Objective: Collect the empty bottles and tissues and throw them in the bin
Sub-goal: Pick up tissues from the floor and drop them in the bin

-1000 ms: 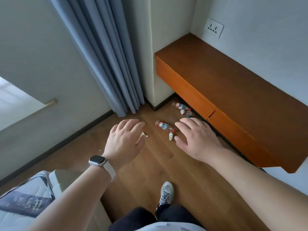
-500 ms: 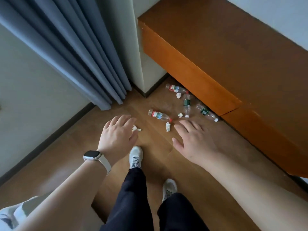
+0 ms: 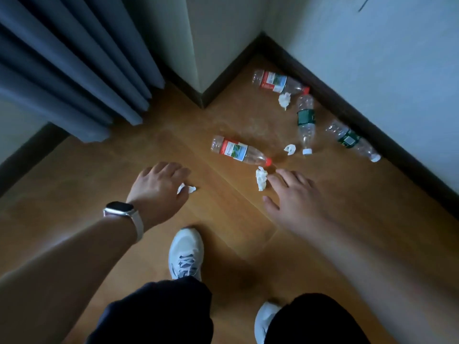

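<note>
Head view: both hands, left and right, are spread, holding nothing; pinch each nearest tissue first, then bottles.

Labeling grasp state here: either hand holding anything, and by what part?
Nothing held. Left hand open over a tissue; right hand open, fingertips beside another tissue, no grip.

Tissue half-hidden behind left hand
</note>
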Demonstrator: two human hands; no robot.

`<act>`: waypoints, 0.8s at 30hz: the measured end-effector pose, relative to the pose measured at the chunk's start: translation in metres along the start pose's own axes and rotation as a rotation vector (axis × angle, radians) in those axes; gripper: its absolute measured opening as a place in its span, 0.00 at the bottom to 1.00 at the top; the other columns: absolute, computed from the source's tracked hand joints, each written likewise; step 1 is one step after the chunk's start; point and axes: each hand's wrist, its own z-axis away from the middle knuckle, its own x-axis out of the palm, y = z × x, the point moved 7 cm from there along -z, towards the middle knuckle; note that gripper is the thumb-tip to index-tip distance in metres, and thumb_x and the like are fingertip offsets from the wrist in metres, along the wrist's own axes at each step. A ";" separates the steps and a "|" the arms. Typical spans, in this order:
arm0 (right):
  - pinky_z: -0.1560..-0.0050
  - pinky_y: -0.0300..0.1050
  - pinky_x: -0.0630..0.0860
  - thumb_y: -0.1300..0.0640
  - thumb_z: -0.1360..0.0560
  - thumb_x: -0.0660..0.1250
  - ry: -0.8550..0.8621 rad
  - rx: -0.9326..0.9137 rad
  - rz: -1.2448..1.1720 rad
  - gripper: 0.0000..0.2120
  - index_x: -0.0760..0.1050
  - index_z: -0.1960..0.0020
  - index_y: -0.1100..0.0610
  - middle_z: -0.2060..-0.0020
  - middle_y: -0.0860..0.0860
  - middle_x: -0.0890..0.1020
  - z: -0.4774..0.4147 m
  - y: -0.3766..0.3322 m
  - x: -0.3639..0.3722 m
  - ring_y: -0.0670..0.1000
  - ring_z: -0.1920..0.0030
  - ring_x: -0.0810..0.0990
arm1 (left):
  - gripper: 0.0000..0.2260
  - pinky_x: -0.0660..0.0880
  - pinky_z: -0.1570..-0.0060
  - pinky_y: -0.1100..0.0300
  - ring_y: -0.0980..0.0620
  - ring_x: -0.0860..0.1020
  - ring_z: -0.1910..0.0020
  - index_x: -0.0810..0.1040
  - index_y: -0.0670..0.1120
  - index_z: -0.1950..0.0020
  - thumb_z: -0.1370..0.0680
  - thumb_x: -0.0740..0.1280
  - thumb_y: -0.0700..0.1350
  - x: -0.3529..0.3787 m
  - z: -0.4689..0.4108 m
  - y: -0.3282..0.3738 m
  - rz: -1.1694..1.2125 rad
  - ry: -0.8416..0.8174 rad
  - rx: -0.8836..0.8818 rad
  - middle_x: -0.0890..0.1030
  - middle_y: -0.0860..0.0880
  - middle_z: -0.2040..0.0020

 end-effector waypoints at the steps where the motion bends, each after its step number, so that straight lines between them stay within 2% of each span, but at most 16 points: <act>1: 0.50 0.52 0.73 0.43 0.29 0.59 -0.004 -0.009 0.007 0.23 0.76 0.40 0.54 0.39 0.52 0.76 -0.010 0.006 0.023 0.56 0.43 0.75 | 0.16 0.72 0.45 0.48 0.41 0.76 0.39 0.79 0.48 0.38 0.25 0.69 0.49 0.023 -0.009 -0.008 -0.003 -0.004 -0.008 0.79 0.47 0.38; 5: 0.45 0.54 0.71 0.45 0.28 0.65 -0.064 -0.037 -0.024 0.23 0.73 0.36 0.54 0.36 0.52 0.73 -0.043 0.028 0.103 0.57 0.40 0.72 | 0.18 0.70 0.43 0.49 0.43 0.73 0.36 0.76 0.50 0.34 0.23 0.65 0.52 0.103 -0.036 -0.034 0.011 -0.075 -0.042 0.77 0.49 0.35; 8: 0.42 0.53 0.70 0.45 0.27 0.65 -0.114 -0.053 -0.017 0.24 0.71 0.34 0.53 0.34 0.51 0.70 -0.066 0.039 0.146 0.55 0.36 0.68 | 0.18 0.71 0.44 0.49 0.44 0.73 0.37 0.76 0.51 0.34 0.23 0.64 0.54 0.148 -0.047 -0.051 -0.008 -0.101 -0.061 0.77 0.49 0.35; 12: 0.37 0.49 0.66 0.44 0.27 0.66 -0.231 -0.093 0.004 0.28 0.66 0.30 0.51 0.30 0.50 0.65 -0.087 0.055 0.192 0.54 0.31 0.63 | 0.19 0.72 0.46 0.50 0.45 0.73 0.38 0.73 0.53 0.34 0.24 0.64 0.55 0.192 -0.056 -0.072 0.035 -0.171 -0.142 0.75 0.50 0.35; 16: 0.38 0.50 0.68 0.45 0.28 0.68 -0.296 -0.115 0.050 0.31 0.64 0.28 0.50 0.29 0.50 0.63 -0.104 0.069 0.217 0.55 0.31 0.64 | 0.24 0.74 0.49 0.51 0.44 0.74 0.40 0.67 0.55 0.29 0.25 0.66 0.56 0.225 -0.057 -0.082 -0.015 -0.305 -0.200 0.71 0.50 0.34; 20: 0.41 0.52 0.71 0.48 0.29 0.70 -0.355 -0.114 0.062 0.30 0.64 0.30 0.51 0.33 0.52 0.65 -0.113 0.076 0.233 0.57 0.35 0.67 | 0.20 0.73 0.54 0.53 0.45 0.75 0.45 0.69 0.54 0.34 0.25 0.65 0.51 0.242 -0.055 -0.075 -0.034 -0.365 -0.141 0.73 0.48 0.40; 24: 0.45 0.53 0.74 0.54 0.29 0.69 -0.398 -0.094 0.072 0.23 0.67 0.35 0.53 0.42 0.53 0.68 -0.116 0.076 0.246 0.58 0.40 0.70 | 0.12 0.68 0.59 0.56 0.45 0.76 0.47 0.73 0.51 0.40 0.23 0.61 0.44 0.253 -0.053 -0.068 -0.024 -0.405 -0.136 0.73 0.48 0.44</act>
